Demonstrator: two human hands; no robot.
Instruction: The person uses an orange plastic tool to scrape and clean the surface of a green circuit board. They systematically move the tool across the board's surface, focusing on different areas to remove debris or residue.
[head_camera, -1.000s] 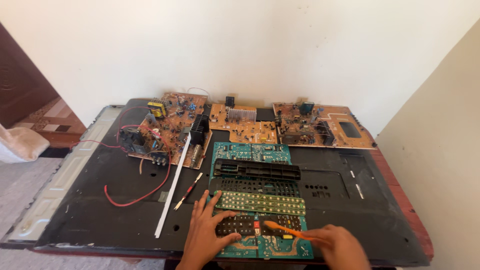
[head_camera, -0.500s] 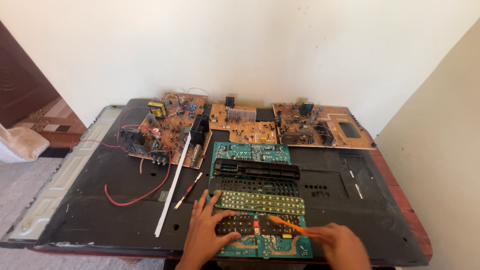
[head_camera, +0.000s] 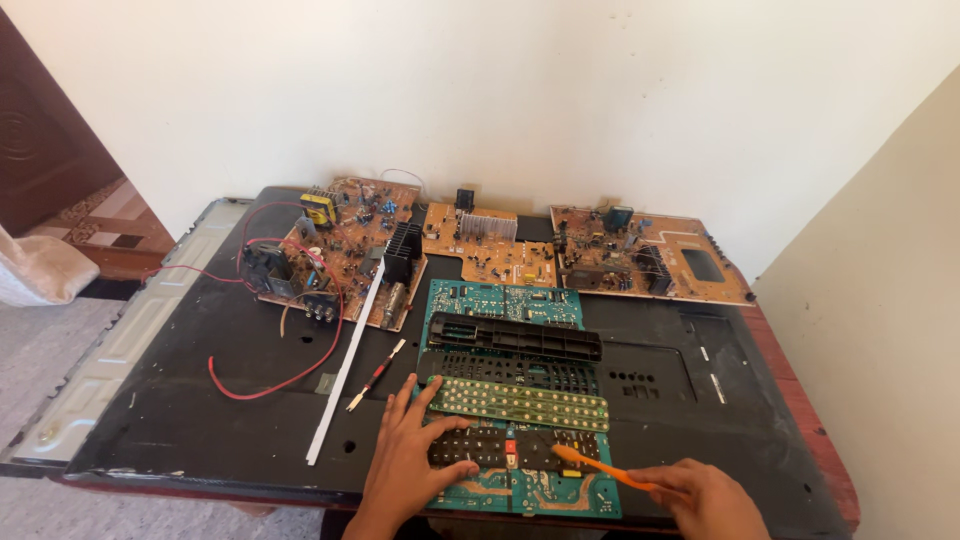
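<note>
Head view: black panel (head_camera: 200, 400) on table against white wall (head_camera: 560, 90). Left hand (head_camera: 408, 455) spread flat on green circuit board (head_camera: 520, 490) at near edge; right hand (head_camera: 705, 495) pinching orange brush (head_camera: 600, 467) over it.

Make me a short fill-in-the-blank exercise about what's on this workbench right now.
1. The right hand holds a toothbrush whose colour is ____.
2. The left hand rests flat on the black ____ pad over the green circuit board.
3. The loose wire curling on the black panel is ____.

Missing words: orange; rubber key; red
</note>
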